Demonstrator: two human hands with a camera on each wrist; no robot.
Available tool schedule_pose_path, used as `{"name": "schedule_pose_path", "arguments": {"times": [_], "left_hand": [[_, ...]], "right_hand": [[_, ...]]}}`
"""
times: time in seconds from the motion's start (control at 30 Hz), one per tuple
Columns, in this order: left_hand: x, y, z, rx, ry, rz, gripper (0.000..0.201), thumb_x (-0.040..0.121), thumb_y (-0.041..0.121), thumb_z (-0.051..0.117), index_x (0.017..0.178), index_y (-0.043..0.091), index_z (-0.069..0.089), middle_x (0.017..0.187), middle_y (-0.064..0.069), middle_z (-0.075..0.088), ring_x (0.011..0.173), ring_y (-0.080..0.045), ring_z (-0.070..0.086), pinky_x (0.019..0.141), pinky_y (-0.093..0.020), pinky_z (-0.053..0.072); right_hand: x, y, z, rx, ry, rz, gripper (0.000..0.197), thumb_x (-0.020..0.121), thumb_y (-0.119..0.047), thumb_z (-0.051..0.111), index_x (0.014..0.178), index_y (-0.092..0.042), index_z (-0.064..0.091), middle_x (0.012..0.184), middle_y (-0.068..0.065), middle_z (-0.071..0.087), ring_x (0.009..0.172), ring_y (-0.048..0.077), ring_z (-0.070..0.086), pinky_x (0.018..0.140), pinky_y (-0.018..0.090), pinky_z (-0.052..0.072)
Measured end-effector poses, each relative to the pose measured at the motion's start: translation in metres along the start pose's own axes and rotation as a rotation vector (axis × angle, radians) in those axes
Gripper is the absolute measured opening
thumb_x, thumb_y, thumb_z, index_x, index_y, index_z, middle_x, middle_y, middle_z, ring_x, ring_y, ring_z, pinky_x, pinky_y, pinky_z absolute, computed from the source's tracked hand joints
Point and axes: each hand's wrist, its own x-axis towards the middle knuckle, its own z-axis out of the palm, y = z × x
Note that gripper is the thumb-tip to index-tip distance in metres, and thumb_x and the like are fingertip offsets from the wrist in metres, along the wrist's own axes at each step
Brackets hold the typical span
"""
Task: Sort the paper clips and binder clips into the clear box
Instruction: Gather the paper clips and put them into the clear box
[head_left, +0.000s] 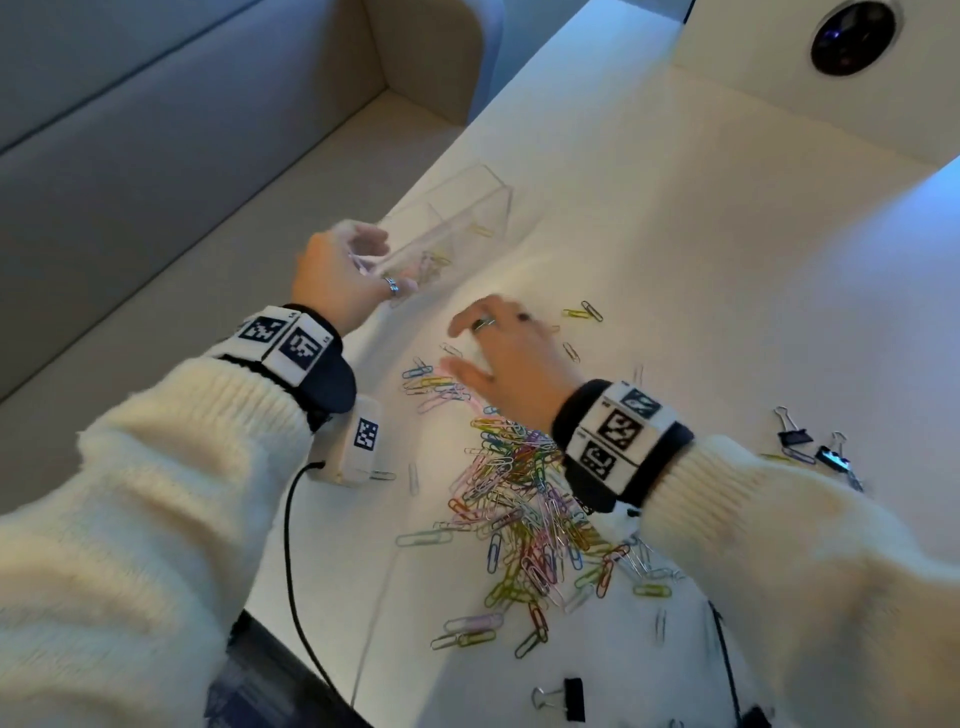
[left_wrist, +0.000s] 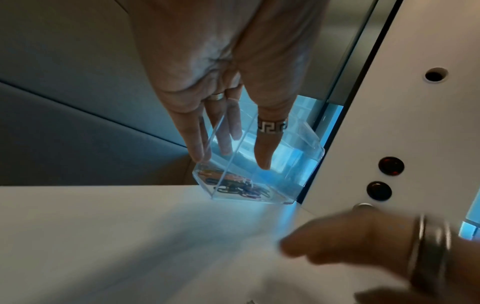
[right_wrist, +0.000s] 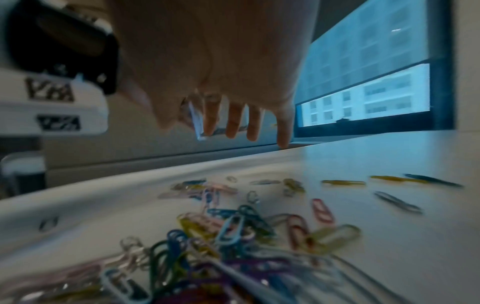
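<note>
- My left hand (head_left: 349, 270) holds the near end of the clear box (head_left: 451, 218), with fingers on both sides of its thin, see-through wall.
- A few clips (head_left: 432, 262) lie inside the box.
- My right hand (head_left: 506, 353) is spread wide and flat over the table (head_left: 701, 260), holding nothing.
- Bright bendy wire paper clips (head_left: 524, 499) lie in a tangled heap beside it.
- Black binder clips (head_left: 810, 444) sit far off to the right.

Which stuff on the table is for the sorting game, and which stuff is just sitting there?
For the job:
clear box, held by the left hand
paper clips
binder clips
right hand, open over the clips

Just lying about:
sofa
black cable
round dark lens
</note>
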Motion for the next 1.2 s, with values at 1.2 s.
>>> {"name": "schedule_pose_path", "arguments": {"times": [1.2], "left_hand": [[-0.040, -0.046, 0.001, 0.021, -0.009, -0.044, 0.054, 0.068, 0.012, 0.079, 0.116, 0.007, 0.054, 0.110, -0.004, 0.062, 0.094, -0.019, 0.056, 0.079, -0.028, 0.043]], "right_hand": [[0.007, 0.058, -0.026, -0.160, -0.327, 0.522, 0.066, 0.094, -0.052, 0.030, 0.147, -0.024, 0.004, 0.156, 0.006, -0.005, 0.143, 0.033, -0.002, 0.114, 0.053, 0.012]]}}
